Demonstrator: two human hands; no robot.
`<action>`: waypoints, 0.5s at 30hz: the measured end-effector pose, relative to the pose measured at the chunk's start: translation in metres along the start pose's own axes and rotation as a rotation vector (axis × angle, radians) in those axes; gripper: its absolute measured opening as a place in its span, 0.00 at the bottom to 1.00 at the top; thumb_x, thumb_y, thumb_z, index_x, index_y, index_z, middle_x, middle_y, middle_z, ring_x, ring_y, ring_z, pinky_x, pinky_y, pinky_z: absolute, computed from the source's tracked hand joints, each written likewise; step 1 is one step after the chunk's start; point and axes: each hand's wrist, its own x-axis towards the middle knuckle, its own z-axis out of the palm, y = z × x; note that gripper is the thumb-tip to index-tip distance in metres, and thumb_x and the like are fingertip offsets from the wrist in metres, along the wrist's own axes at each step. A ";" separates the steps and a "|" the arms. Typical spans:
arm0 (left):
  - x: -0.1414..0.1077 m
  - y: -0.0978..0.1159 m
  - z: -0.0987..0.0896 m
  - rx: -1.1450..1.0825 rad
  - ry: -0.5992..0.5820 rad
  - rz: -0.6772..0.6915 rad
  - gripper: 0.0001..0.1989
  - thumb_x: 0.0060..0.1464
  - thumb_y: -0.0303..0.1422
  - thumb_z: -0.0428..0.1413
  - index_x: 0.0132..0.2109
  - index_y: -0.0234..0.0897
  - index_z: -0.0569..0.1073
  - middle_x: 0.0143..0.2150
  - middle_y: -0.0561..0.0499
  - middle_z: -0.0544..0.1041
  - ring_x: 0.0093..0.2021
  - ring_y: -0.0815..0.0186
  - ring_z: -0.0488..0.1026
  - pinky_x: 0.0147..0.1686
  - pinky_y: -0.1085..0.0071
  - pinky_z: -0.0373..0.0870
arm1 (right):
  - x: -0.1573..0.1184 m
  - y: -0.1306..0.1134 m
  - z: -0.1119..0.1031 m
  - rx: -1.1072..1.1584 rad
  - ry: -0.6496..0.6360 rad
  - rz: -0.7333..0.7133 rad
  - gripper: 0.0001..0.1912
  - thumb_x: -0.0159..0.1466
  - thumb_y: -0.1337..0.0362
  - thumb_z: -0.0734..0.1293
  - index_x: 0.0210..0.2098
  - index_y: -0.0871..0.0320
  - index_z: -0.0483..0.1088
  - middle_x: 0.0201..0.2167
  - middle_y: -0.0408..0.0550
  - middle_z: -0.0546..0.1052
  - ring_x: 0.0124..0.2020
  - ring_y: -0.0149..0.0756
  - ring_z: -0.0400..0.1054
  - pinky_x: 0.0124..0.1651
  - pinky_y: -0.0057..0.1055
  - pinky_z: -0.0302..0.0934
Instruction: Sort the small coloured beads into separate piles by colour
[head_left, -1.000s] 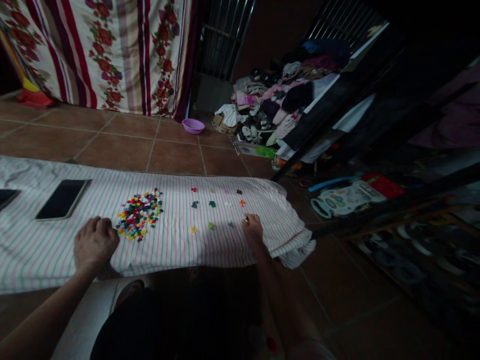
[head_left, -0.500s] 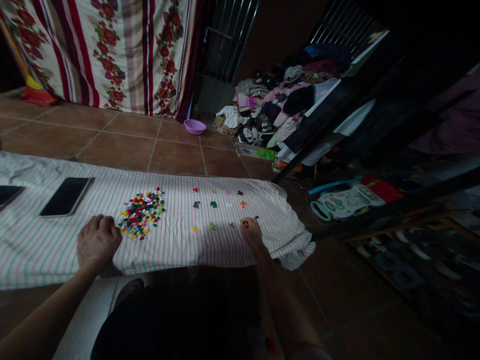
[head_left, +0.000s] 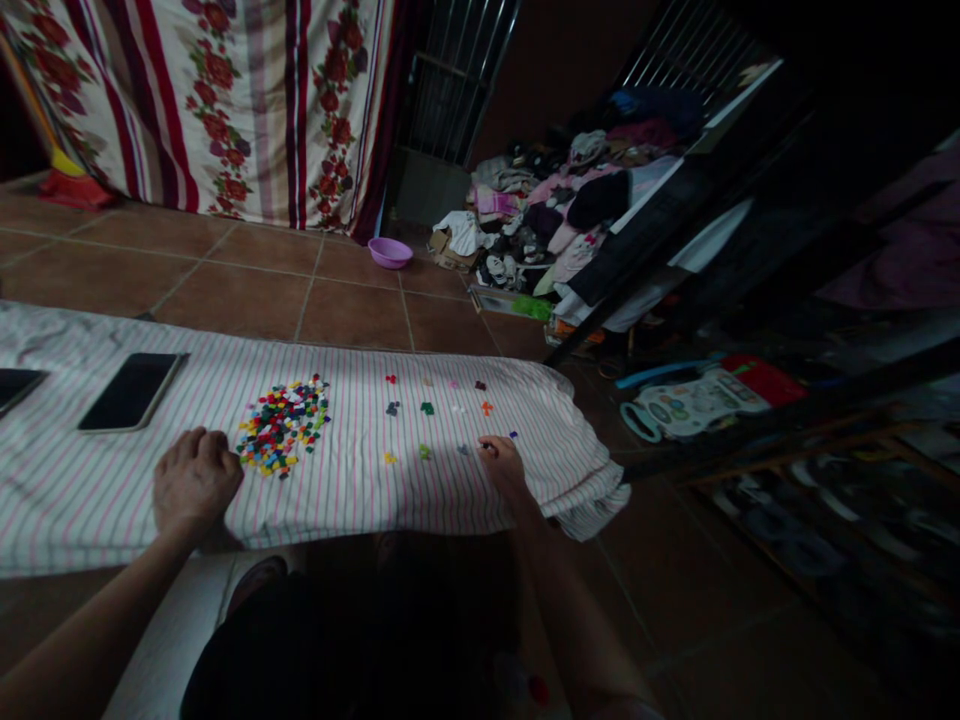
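Note:
A mixed pile of small coloured pieces [head_left: 281, 428] lies on the striped cloth [head_left: 352, 500]. My left hand [head_left: 196, 478] rests on the cloth just left of the pile, fingers curled; nothing shows in it. To the right, small same-coloured clusters stand in rows, among them red [head_left: 391, 379], dark green [head_left: 427, 408], orange [head_left: 487, 408], yellow [head_left: 390, 458] and lime [head_left: 425, 453]. My right hand [head_left: 501, 460] pinches a small dark piece [head_left: 486, 446] between thumb and finger, beside a grey cluster [head_left: 463, 450]. A dark blue piece [head_left: 514, 434] lies just beyond that hand.
A phone [head_left: 131, 392] lies left of the pile, with another dark device [head_left: 16, 386] at the cloth's left. On the tiled floor beyond are a purple basin [head_left: 390, 253] and heaped clothes [head_left: 555, 200]. A toy board [head_left: 697, 400] is at the right.
My right hand has shifted slightly and its fingertips have loosened a little, so the dark piece between them shows more clearly. My left hand has hardly moved.

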 end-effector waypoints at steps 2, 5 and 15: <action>0.000 -0.002 0.002 -0.010 -0.016 0.010 0.13 0.56 0.31 0.48 0.45 0.33 0.74 0.54 0.34 0.74 0.58 0.46 0.69 0.55 0.49 0.66 | 0.000 0.001 -0.001 0.012 0.008 0.012 0.13 0.54 0.63 0.63 0.35 0.57 0.77 0.37 0.52 0.78 0.36 0.40 0.70 0.47 0.39 0.66; 0.000 -0.004 0.004 -0.029 0.000 -0.004 0.13 0.55 0.31 0.48 0.45 0.33 0.74 0.55 0.35 0.74 0.57 0.45 0.69 0.55 0.47 0.66 | 0.000 0.000 -0.003 0.013 0.031 -0.008 0.14 0.55 0.62 0.63 0.37 0.57 0.77 0.38 0.52 0.78 0.35 0.40 0.69 0.45 0.39 0.67; 0.000 0.002 -0.001 -0.043 0.007 -0.024 0.15 0.57 0.30 0.48 0.46 0.32 0.74 0.55 0.34 0.74 0.59 0.46 0.69 0.57 0.47 0.65 | -0.023 -0.043 0.008 0.062 0.160 -0.199 0.14 0.65 0.61 0.59 0.38 0.58 0.76 0.37 0.53 0.76 0.40 0.41 0.70 0.45 0.39 0.68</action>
